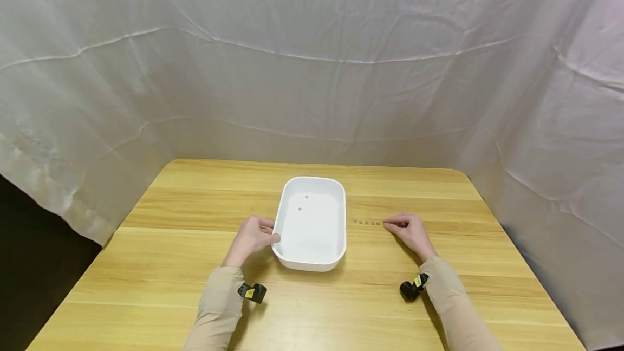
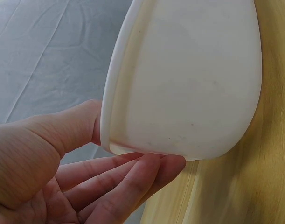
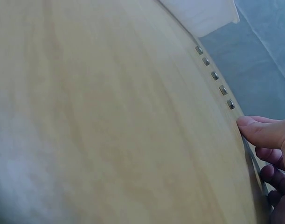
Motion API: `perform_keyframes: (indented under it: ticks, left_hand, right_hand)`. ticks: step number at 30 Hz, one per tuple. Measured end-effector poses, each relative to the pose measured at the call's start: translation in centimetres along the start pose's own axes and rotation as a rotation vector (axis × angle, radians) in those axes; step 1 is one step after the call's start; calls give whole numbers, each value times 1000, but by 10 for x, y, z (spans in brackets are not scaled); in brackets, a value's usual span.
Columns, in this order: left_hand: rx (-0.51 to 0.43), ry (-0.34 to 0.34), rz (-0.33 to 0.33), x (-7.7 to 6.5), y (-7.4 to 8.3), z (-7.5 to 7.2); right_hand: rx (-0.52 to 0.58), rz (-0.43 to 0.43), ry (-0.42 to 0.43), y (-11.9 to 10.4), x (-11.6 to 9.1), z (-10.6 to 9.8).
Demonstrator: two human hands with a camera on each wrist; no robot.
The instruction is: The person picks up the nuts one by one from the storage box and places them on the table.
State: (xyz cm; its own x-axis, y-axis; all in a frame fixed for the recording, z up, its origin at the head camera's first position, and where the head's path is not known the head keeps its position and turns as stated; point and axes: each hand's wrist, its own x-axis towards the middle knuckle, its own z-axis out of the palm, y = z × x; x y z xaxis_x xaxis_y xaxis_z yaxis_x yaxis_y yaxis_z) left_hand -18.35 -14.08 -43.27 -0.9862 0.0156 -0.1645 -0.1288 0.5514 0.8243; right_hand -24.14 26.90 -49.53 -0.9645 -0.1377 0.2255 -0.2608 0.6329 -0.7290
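Note:
A white rectangular plastic basin (image 1: 312,266) stands on the table, with two small metal nuts (image 1: 299,209) on its floor. My left hand (image 1: 253,238) holds the basin's left side near the front corner; the thumb lies over the rim and the fingers press the outer wall, as the left wrist view shows. To the right of the basin, several metal nuts (image 3: 214,75) lie in a straight row. At the row's right end, my right hand (image 1: 408,230) pinches thumb and forefinger together close over the wood, on a small nut mostly hidden by the fingertips.
The wooden table (image 1: 161,264) has rounded far corners. A pale grey curtain (image 1: 312,91) hangs behind it and along both sides. Small black cameras are strapped to the left wrist (image 1: 253,292) and the right wrist (image 1: 412,288), over beige sleeves.

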Motion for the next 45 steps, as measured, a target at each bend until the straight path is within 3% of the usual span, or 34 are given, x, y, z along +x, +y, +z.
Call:
perform_keyframes:
  ticks: [8,22,38,45]
  left_hand:
    - [5,3,-10,-1,0,0]
    - [-11,-1,6,-1,0,0]
    - [-8,0,7,-1,1,-1]
    - [1,3,5,0,-1,0]
  right_hand:
    - [-15,-22,35,0,-1,2]
    - [-40,24,16,3,0,2]
    - [-44,21,14,1,-1,1]
    - [10,35,23,5,0,0]
